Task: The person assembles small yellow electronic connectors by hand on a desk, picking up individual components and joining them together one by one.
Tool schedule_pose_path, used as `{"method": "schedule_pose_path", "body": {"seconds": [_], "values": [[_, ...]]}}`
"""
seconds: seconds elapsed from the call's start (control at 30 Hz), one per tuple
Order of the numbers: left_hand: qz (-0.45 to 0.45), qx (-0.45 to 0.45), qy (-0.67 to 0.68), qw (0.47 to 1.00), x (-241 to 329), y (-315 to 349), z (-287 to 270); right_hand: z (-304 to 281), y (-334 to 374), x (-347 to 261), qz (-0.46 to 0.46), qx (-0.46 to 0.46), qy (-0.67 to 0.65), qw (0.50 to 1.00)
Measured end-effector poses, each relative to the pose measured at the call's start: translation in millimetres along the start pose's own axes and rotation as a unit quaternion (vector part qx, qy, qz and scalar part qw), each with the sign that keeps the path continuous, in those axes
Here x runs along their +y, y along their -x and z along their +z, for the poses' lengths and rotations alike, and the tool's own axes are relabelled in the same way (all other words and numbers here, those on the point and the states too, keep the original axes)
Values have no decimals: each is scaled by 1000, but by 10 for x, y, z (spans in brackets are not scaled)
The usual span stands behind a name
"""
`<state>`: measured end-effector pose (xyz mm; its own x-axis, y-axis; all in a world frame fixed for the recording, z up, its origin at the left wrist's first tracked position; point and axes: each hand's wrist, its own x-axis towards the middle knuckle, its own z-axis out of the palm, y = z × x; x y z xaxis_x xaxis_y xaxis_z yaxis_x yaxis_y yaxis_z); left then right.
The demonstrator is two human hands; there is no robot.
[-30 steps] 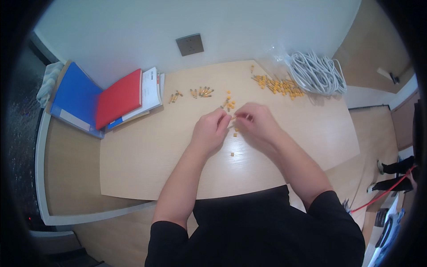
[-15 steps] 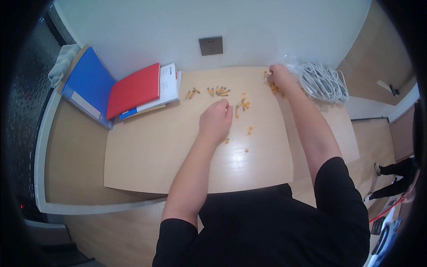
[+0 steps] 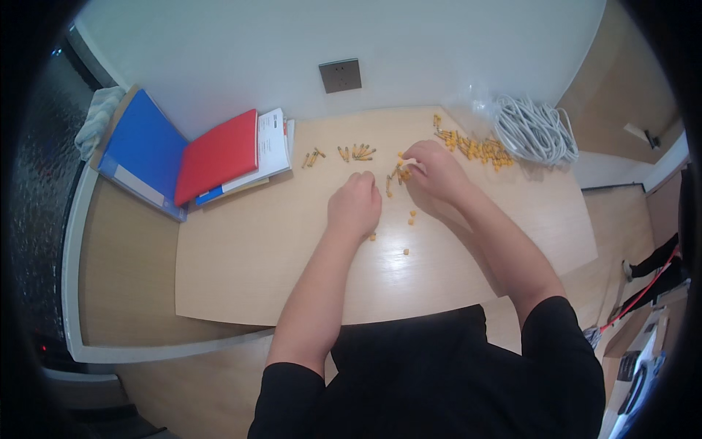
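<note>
A pale wall (image 3: 219,66) stands behind a light wood-grain counter (image 3: 256,256), whose edges bow toward the rim of the view. At its left end a blue binder (image 3: 142,146) leans up, and a red folder (image 3: 219,157) lies partly over white papers (image 3: 272,146) just beside it. A coil of pale grey cable (image 3: 537,135) sits at the far right, touching or just beside a heap of small yellow-ended parts (image 3: 475,148). Next in size come the hands. The right hand (image 3: 435,170) is bent over the middle of the counter, its fingertips at a small cluster of yellow and metal pieces (image 3: 401,174); whether its grip has one of them cannot be told. The left hand (image 3: 355,203) is curled, fingers drawn in, just left of that cluster; what its grip encloses, if anything, is hidden. A dark socket (image 3: 340,75) is set in the wall. Left of the cluster, toward the wall, lie a larger group of slim parts (image 3: 358,153) and a smaller group (image 3: 313,156). Smallest are the loose yellow bits (image 3: 406,252), scattered nearer the person.
</note>
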<state>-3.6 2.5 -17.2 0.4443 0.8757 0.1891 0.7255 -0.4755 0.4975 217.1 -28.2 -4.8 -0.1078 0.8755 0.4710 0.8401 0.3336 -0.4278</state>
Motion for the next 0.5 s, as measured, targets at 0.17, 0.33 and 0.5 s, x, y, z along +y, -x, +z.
{"method": "schedule_pose_path", "body": {"seconds": [0.17, 0.33, 0.5], "values": [[11, 3, -8, 1000, 66, 12, 20, 184, 105, -87, -45, 54, 1, 998], [19, 3, -28, 999, 148, 37, 32, 223, 128, 76, -31, 32, -18, 999], [18, -10, -35, 999, 142, 38, 28, 354, 12, 283, -78, 73, -15, 994]]}}
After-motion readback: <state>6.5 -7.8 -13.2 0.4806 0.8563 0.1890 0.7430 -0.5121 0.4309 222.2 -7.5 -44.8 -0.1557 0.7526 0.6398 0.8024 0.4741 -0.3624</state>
